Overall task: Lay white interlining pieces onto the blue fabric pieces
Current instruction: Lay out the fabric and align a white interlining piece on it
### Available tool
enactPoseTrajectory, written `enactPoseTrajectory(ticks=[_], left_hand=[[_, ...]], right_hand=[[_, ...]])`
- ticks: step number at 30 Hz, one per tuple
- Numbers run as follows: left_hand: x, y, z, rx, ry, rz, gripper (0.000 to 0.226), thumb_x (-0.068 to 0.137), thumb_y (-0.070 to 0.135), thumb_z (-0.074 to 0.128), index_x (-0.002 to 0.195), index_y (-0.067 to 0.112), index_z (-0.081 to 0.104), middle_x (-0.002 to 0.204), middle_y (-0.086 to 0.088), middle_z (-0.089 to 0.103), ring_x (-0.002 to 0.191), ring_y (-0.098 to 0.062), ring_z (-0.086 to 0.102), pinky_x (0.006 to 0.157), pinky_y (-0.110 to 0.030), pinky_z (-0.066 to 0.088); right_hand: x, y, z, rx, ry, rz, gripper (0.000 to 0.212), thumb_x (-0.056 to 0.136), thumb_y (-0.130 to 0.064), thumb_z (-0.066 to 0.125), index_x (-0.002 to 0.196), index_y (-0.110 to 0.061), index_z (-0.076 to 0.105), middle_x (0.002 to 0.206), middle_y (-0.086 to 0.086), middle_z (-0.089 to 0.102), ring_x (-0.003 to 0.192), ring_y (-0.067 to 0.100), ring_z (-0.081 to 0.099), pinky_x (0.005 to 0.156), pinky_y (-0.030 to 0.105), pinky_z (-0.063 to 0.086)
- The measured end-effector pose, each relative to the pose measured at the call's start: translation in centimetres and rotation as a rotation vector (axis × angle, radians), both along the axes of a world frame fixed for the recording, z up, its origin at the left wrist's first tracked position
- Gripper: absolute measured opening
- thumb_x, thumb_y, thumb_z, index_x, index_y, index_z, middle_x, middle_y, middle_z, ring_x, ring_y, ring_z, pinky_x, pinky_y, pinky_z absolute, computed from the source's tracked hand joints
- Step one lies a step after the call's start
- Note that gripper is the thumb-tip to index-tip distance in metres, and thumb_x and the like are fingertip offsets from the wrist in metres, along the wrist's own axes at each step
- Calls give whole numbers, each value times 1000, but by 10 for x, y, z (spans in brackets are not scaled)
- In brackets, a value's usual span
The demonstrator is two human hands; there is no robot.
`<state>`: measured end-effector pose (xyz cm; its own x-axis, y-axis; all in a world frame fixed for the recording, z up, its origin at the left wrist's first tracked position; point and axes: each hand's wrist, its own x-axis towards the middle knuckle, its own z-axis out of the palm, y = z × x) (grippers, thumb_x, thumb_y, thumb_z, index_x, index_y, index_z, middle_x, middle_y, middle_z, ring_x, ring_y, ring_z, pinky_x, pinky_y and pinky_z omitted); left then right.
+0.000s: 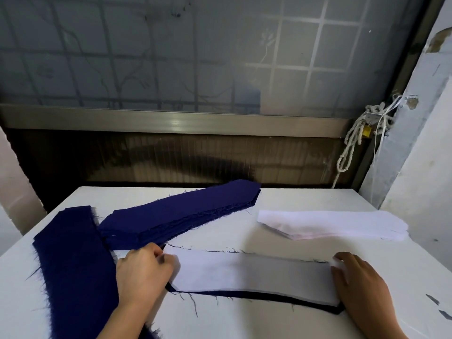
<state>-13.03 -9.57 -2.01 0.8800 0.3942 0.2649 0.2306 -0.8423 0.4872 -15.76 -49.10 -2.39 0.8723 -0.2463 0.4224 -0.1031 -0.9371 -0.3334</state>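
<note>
One white strip [252, 272] lies on a blue piece [269, 296], whose dark edge shows along the strip's near side. This pair is judged nearly laid, with only alignment left.
Left hand [141, 272]: at the strip's left end, fingers curled, pinching it.
Right hand [359, 277]: on the strip's right end, fingers fairly straight, pressing.
Beyond the strip: blue stack [181, 214], uncovered.
Left of the strip: second blue stack [73, 253].
Beyond the strip, rightward: white pile [337, 226] on the desk [318, 199].
Much apparently remains.
</note>
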Motion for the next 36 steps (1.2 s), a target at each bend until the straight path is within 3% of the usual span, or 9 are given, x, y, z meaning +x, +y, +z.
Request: enactPoseTrajectory(ticks=[3, 8, 11, 15, 18, 21, 28, 32, 36], left_hand=[[0, 0, 1, 80, 3, 11, 8, 76, 23, 72, 77, 22, 64, 71, 8, 60, 76, -21, 54, 76, -38, 37], [5, 12, 12, 294, -86, 61, 41, 64, 14, 84, 102, 9, 69, 95, -14, 64, 89, -37, 56, 76, -49, 41], [24, 38, 34, 277, -127, 148, 33, 81, 21, 74, 109, 5, 69, 105, -19, 64, 97, -40, 55, 79, -50, 42], [56, 74, 52, 270, 109, 206, 38, 96, 38, 56, 119, 9, 67, 118, -15, 61, 110, -35, 54, 86, -45, 48], [70, 86, 45, 139, 200, 146, 29, 97, 35, 58, 113, 15, 71, 116, -11, 60, 105, -32, 59, 81, -40, 53], [77, 88, 44, 142, 194, 162, 22, 98, 27, 56, 105, 15, 72, 104, -9, 67, 95, -28, 62, 73, -34, 50], [79, 76, 45, 483, 275, -2, 21, 84, 34, 56, 94, 26, 73, 115, 1, 58, 113, -23, 46, 94, -34, 38], [80, 77, 35, 293, 245, -154, 14, 88, 32, 58, 86, 35, 72, 132, 4, 47, 127, -21, 39, 108, -38, 30], [80, 82, 38, 141, 164, -189, 16, 83, 31, 67, 68, 37, 65, 114, 8, 58, 97, -13, 56, 97, -36, 43]], right_hand=[[1, 1, 2, 11, 0, -22, 28, 74, -2, 76, 101, -7, 67, 93, 13, 67, 85, 38, 64, 64, 41, 49], [3, 1, 6, -60, -10, -116, 50, 53, 10, 83, 100, 4, 68, 96, 29, 63, 83, 50, 60, 71, 54, 47], [4, 5, 8, -55, -14, -159, 47, 56, 4, 84, 99, 4, 69, 100, 30, 62, 87, 51, 59, 75, 55, 45], [4, 5, 5, -51, 20, -148, 43, 58, 1, 84, 99, 2, 69, 101, 29, 62, 88, 49, 60, 76, 53, 44], [6, 2, 2, -52, 61, -144, 41, 57, -1, 85, 95, 0, 69, 99, 27, 62, 86, 47, 61, 74, 51, 45], [8, 1, -1, -47, 79, -123, 39, 54, 0, 85, 90, 0, 69, 94, 26, 62, 82, 46, 61, 70, 49, 45], [9, 0, -1, -31, 86, -104, 41, 51, 0, 86, 88, -1, 70, 91, 26, 62, 80, 46, 63, 69, 51, 47], [9, 1, 0, -31, 75, -101, 39, 53, 1, 85, 89, -1, 70, 93, 26, 62, 83, 46, 63, 71, 51, 47], [8, 1, 0, -30, 92, -120, 36, 58, -2, 83, 92, -3, 69, 97, 24, 61, 88, 45, 62, 74, 49, 45]])
